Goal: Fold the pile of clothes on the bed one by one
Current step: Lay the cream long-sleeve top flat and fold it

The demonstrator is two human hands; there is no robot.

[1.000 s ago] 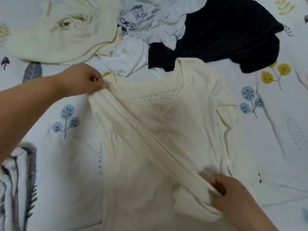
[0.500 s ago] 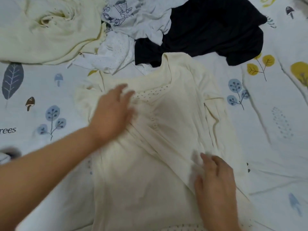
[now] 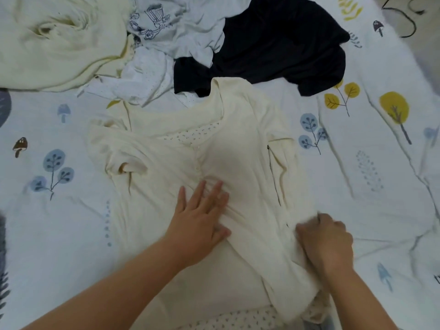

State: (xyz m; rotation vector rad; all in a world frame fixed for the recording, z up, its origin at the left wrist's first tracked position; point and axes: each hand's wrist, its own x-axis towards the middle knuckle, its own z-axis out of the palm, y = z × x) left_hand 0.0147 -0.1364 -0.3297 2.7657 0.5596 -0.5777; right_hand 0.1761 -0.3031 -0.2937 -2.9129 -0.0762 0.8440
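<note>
The cream top [image 3: 214, 163] lies spread on the bed [image 3: 357, 210] at frame centre. The left hand [image 3: 202, 220] presses flat on it, fingers straight and spread; the right hand [image 3: 326, 241], lower right, has fingers curled, gripping its folded sleeve. The unfolded pile [image 3: 181, 41] occupies the upper frame

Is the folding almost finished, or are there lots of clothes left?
Not nearly. No finished folded piece shows. The cream top is in hand: one sleeve lies across its front, the left hand presses it flat, the right hand grips its side. The black garment, printed shirt and pale yellow garment wait crumpled.
</note>
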